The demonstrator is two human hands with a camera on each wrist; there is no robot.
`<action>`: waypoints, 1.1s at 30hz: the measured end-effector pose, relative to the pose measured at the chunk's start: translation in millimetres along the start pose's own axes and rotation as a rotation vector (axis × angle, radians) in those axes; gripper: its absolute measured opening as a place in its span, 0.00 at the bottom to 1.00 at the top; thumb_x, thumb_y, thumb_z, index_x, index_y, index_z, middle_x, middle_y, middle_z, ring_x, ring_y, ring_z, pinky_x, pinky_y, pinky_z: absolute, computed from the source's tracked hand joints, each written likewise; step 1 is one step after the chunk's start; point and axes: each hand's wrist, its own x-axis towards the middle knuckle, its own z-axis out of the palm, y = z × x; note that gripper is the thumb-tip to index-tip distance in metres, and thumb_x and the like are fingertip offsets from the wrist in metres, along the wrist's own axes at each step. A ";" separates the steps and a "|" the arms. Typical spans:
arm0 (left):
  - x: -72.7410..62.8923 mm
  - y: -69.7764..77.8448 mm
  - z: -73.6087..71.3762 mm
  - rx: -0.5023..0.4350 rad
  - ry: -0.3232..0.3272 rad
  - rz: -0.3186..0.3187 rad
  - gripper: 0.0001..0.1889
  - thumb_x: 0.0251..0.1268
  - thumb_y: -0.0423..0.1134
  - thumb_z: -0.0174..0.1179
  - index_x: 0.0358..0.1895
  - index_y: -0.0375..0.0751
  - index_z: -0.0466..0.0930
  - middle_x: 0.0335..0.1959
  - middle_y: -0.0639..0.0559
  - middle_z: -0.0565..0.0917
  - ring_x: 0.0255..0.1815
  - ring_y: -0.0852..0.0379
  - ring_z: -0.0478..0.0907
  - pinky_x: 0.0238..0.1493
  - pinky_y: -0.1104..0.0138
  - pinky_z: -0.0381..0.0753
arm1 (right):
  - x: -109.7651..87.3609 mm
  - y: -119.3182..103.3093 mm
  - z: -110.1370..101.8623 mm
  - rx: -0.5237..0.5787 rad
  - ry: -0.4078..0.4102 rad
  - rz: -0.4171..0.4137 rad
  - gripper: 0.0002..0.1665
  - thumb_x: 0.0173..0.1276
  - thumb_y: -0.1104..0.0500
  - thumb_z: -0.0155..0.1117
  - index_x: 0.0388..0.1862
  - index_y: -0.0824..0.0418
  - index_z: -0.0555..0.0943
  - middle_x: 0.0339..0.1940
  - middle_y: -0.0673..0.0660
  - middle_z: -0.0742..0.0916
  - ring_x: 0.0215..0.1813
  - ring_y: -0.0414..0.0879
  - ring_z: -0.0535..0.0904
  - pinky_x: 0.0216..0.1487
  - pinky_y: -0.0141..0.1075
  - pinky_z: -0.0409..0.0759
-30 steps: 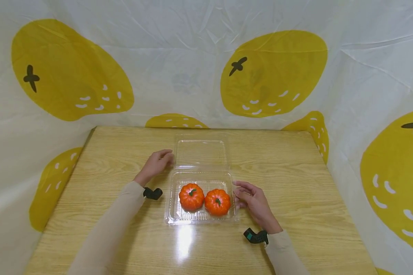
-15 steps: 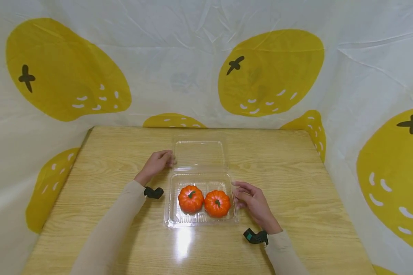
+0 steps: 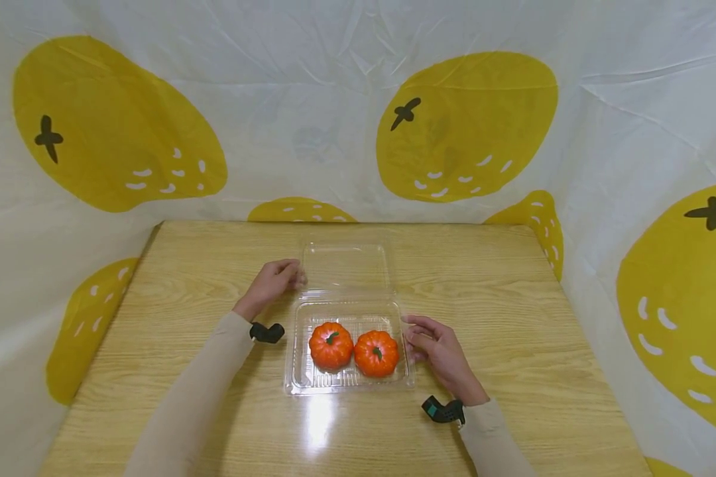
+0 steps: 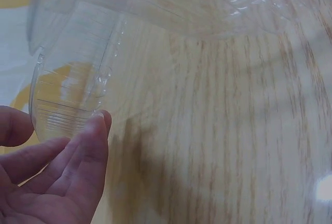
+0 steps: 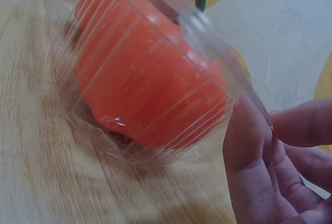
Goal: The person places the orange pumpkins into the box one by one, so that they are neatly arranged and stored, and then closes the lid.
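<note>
A clear plastic clamshell container (image 3: 301, 382) lies with its lid (image 3: 347, 265) folded back, away from the person. Inside the base, two small orange pumpkins with green stems sit side by side, a left pumpkin (image 3: 331, 346) and a right pumpkin (image 3: 376, 354). At the lid's left edge, my left hand (image 3: 274, 281) pinches the thin plastic between thumb and fingers, as the left wrist view shows. My right hand (image 3: 438, 348) pinches the right rim of the base, thumb on one side and fingers on the other. In the right wrist view, one pumpkin (image 5: 148, 71) shows through the ribbed plastic wall.
The container stands on a wooden table (image 3: 501, 344). White cloth (image 3: 310, 86) printed with large yellow fruit hangs behind the table and on both sides. Bright glare lies on the tabletop just in front of the container.
The head view has shifted slightly. Both hands keep their hold on the container, and the pumpkins stay in place inside it.
</note>
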 end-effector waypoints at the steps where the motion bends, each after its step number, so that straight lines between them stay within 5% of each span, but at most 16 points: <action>1: 0.0 0.6 -0.3 -0.002 0.003 0.001 0.26 0.85 0.45 0.46 0.74 0.31 0.70 0.53 0.36 0.86 0.45 0.61 0.82 0.49 0.75 0.82 | -0.4 -0.3 0.3 -0.005 -0.004 -0.008 0.26 0.74 0.66 0.62 0.69 0.73 0.73 0.37 0.47 0.85 0.32 0.37 0.83 0.32 0.28 0.86; 9: -4.7 8.1 -2.0 -0.002 -0.002 0.023 0.27 0.85 0.43 0.46 0.76 0.30 0.65 0.54 0.33 0.86 0.43 0.60 0.83 0.51 0.72 0.83 | -0.3 -0.3 0.4 -0.012 -0.013 -0.021 0.27 0.74 0.65 0.63 0.69 0.73 0.73 0.37 0.46 0.86 0.33 0.36 0.83 0.31 0.29 0.86; 19: -11.3 17.1 -6.2 -0.026 -0.018 0.054 0.27 0.84 0.41 0.46 0.76 0.27 0.64 0.68 0.29 0.78 0.67 0.36 0.79 0.70 0.50 0.81 | 0.4 -0.2 1.4 0.018 -0.021 -0.016 0.28 0.74 0.65 0.62 0.70 0.74 0.72 0.36 0.44 0.86 0.33 0.36 0.82 0.31 0.28 0.86; 26: -15.5 22.2 -7.9 -0.059 -0.020 0.102 0.24 0.83 0.38 0.47 0.72 0.26 0.69 0.66 0.26 0.78 0.67 0.33 0.79 0.68 0.52 0.83 | 0.2 -1.3 3.2 0.012 -0.016 -0.013 0.27 0.75 0.66 0.62 0.70 0.74 0.72 0.36 0.44 0.86 0.33 0.36 0.82 0.31 0.29 0.86; 33: -20.3 30.1 -11.7 -0.077 -0.030 0.076 0.26 0.83 0.38 0.46 0.76 0.27 0.64 0.70 0.28 0.75 0.70 0.33 0.76 0.72 0.50 0.79 | -0.5 -2.9 5.1 -0.002 -0.001 -0.001 0.26 0.75 0.66 0.61 0.69 0.73 0.73 0.35 0.44 0.85 0.33 0.37 0.82 0.32 0.29 0.86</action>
